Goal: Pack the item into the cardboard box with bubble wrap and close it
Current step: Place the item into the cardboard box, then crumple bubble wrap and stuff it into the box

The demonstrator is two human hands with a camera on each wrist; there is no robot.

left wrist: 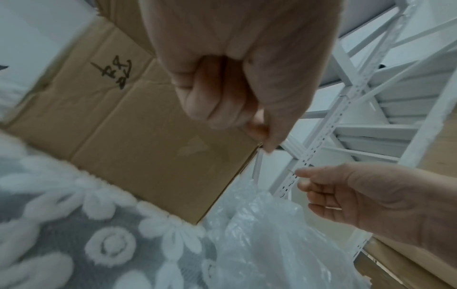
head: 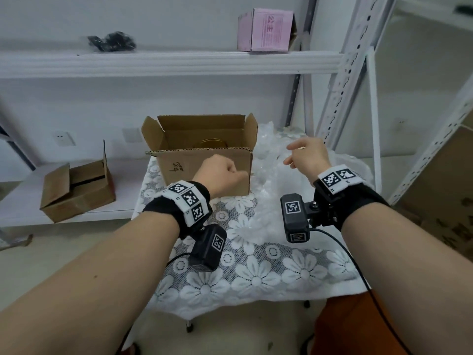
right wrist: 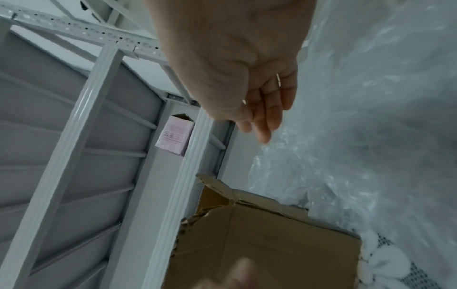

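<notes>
The box (head: 202, 160) stands open on the lace-covered table (head: 256, 272), its flaps up, with a gold-rimmed item (head: 213, 144) just visible inside, low against the back wall. In front of the box's near wall hangs the left hand (head: 221, 172), fingers curled into a loose fist with the thumb laid along them; it holds nothing, and whether the knuckles touch the cardboard cannot be told. To the right, the bubble wrap (head: 279, 155) lies heaped on the table, touching the box's right side. Above this heap hovers the right hand (head: 305, 156), fingers relaxed and slightly spread, tips pointing down toward the plastic but apart from it, so no grip is made yet. The step in hand appears to be fetching wrap to cushion the item. Done well, the right hand should gather a generous fold rather than a single edge, while the left steadies the box by its near wall so the light carton does not slide as the wrap is pulled over its rim.
</notes>
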